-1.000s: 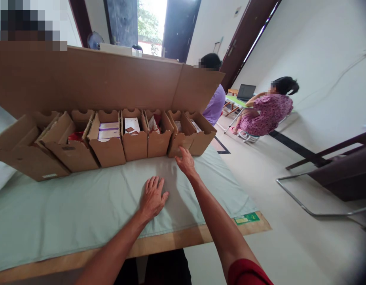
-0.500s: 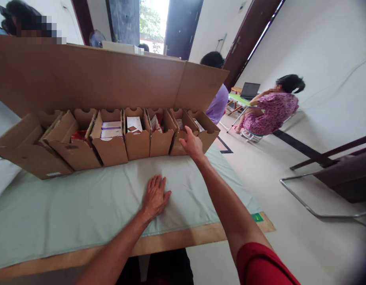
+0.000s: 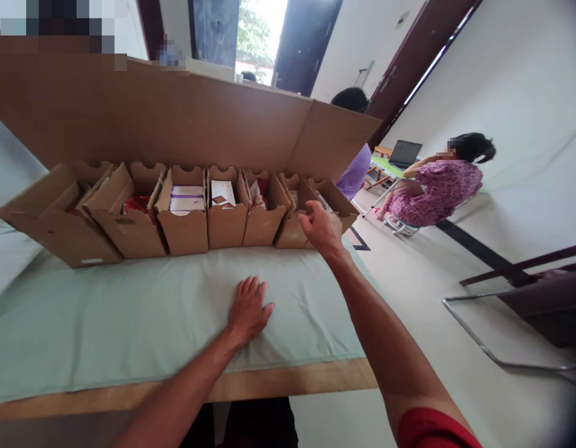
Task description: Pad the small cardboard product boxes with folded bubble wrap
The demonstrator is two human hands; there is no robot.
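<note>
My left hand (image 3: 250,309) lies flat on the pale green cloth (image 3: 142,323), fingers spread, with nothing in it. Farther right my right hand (image 3: 322,227) hovers in front of the last two cardboard bins in the row. Its index finger and thumb stand apart, the other fingers are curled, and I see nothing held. Beside it is a brown bin (image 3: 290,233); the rightmost bin (image 3: 347,214) is partly hidden behind the hand. Other bins hold a white box with brown squares (image 3: 222,194), white-and-purple boxes (image 3: 185,202) and red packaging (image 3: 137,204).
A tall cardboard panel (image 3: 213,115) stands behind the bins. The table's wooden edge (image 3: 297,378) runs along the front. A person in a pink patterned dress (image 3: 437,193) sits at right near a laptop (image 3: 404,154). A metal frame (image 3: 474,339) stands on the floor.
The view has shifted, so the bins appear farther right. My right hand has moved slightly right along the bins, its index finger more bent. My left hand stays on the cloth.
</note>
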